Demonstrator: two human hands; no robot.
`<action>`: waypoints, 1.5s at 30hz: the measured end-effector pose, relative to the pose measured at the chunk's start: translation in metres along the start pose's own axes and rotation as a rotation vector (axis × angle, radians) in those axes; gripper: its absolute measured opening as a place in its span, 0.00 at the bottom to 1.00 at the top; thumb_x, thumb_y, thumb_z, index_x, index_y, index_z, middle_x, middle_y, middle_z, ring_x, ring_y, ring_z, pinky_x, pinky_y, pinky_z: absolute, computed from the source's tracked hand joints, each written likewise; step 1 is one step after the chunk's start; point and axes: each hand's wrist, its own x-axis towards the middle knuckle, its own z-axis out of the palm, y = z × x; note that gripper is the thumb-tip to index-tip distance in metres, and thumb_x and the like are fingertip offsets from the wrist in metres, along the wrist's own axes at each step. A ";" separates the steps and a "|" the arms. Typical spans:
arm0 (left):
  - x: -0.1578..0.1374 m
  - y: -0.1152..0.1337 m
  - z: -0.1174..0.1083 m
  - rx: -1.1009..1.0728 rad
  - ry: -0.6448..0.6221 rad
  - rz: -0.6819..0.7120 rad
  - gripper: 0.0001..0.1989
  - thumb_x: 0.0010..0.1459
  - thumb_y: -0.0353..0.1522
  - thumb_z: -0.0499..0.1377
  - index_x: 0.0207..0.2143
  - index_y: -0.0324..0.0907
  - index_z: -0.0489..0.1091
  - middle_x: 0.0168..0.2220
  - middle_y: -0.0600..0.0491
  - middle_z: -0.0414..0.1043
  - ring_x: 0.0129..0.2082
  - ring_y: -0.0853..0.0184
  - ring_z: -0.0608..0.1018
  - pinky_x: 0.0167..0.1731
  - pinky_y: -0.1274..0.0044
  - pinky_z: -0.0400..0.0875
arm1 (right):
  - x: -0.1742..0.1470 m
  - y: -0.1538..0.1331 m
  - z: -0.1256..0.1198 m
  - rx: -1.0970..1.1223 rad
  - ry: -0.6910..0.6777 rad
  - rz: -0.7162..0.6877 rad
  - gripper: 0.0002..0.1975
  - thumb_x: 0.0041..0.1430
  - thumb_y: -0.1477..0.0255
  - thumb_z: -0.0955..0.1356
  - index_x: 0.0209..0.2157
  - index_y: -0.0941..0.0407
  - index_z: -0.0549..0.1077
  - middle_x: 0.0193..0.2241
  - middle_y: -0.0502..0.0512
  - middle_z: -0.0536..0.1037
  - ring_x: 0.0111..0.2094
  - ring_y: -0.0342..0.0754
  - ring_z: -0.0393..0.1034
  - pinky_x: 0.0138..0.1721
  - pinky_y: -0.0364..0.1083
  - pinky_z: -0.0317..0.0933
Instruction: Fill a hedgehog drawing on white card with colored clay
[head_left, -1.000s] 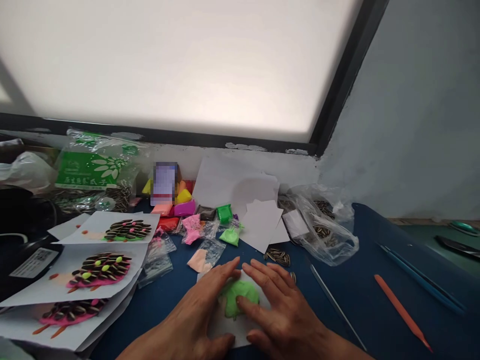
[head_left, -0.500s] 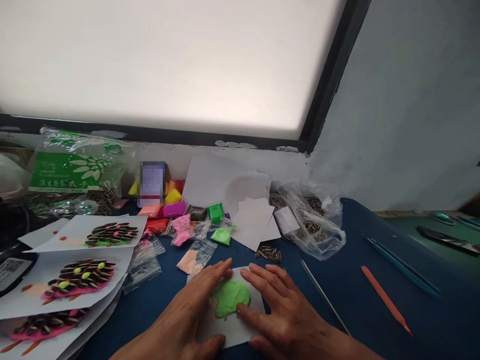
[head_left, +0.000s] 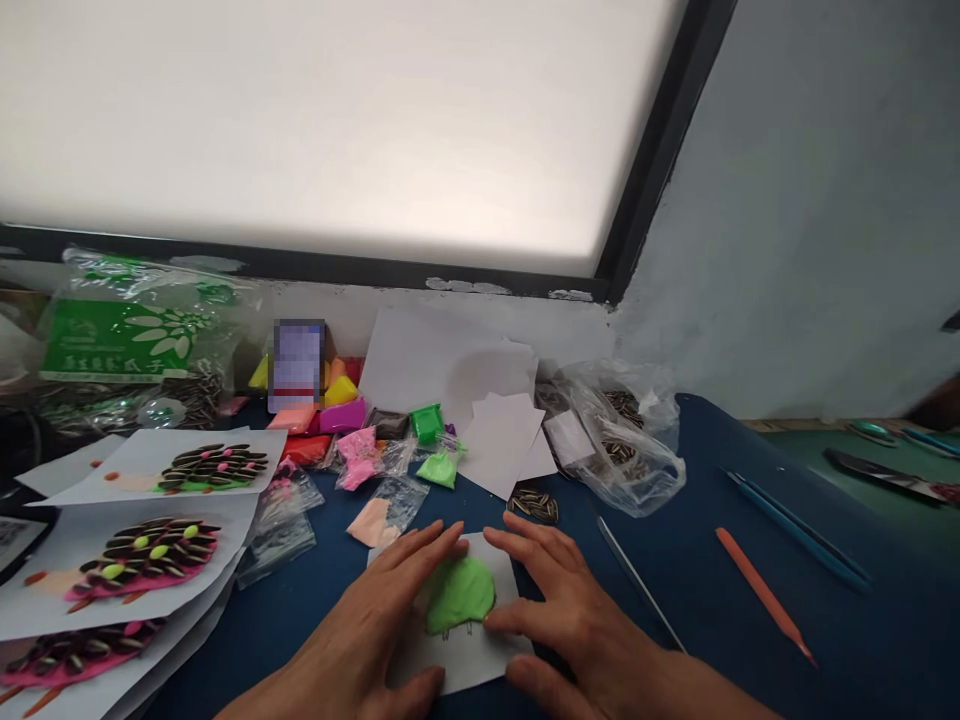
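A flattened patch of bright green modelling clay [head_left: 461, 594] lies on a small sheet of white paper [head_left: 471, 664] in front of me. Short pencil marks show just below the clay's lower edge. My left hand [head_left: 375, 610] rests along the clay's left side, fingers stretched out and thumb apart on the paper. From the other side, my right hand [head_left: 559, 610] reaches in with fingers spread, its index fingertip at the clay's lower right edge. Neither hand is wrapped round anything. Part of the paper is hidden under both hands.
Finished hedgehog pictures [head_left: 150, 555] with seeds on clay are stacked at left. Behind lie bagged clay [head_left: 439, 467], white sheets [head_left: 499, 440], a seed pile [head_left: 533, 505] and a plastic bag of seeds [head_left: 622, 455]. An orange clay tool [head_left: 761, 590], blue tweezers [head_left: 799, 535] and a metal rod [head_left: 637, 580] lie right.
My right hand has shifted slightly, its index fingertip sliding along the clay's lower right edge. My left hand stays almost where it was. The whole view has drifted a little.
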 end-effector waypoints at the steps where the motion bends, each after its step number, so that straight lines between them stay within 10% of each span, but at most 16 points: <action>1: 0.000 0.000 0.001 -0.001 0.008 0.008 0.49 0.51 0.25 0.57 0.68 0.62 0.35 0.69 0.59 0.48 0.69 0.54 0.50 0.65 0.55 0.48 | 0.001 -0.001 0.001 0.019 -0.008 0.013 0.13 0.66 0.64 0.65 0.48 0.52 0.76 0.64 0.61 0.59 0.67 0.63 0.44 0.59 0.65 0.53; 35: 0.001 -0.005 0.005 0.030 0.028 0.020 0.51 0.46 0.24 0.57 0.67 0.62 0.37 0.70 0.60 0.45 0.68 0.55 0.51 0.65 0.57 0.49 | 0.007 0.005 0.028 0.136 0.102 0.057 0.13 0.67 0.66 0.62 0.43 0.52 0.77 0.64 0.61 0.59 0.67 0.66 0.43 0.59 0.69 0.46; 45: 0.003 -0.021 0.016 0.036 0.062 0.096 0.51 0.44 0.26 0.56 0.68 0.59 0.36 0.70 0.58 0.45 0.68 0.52 0.51 0.63 0.54 0.51 | 0.003 0.007 0.032 -0.083 0.189 -0.128 0.13 0.66 0.65 0.64 0.48 0.51 0.74 0.63 0.65 0.58 0.66 0.67 0.44 0.57 0.67 0.49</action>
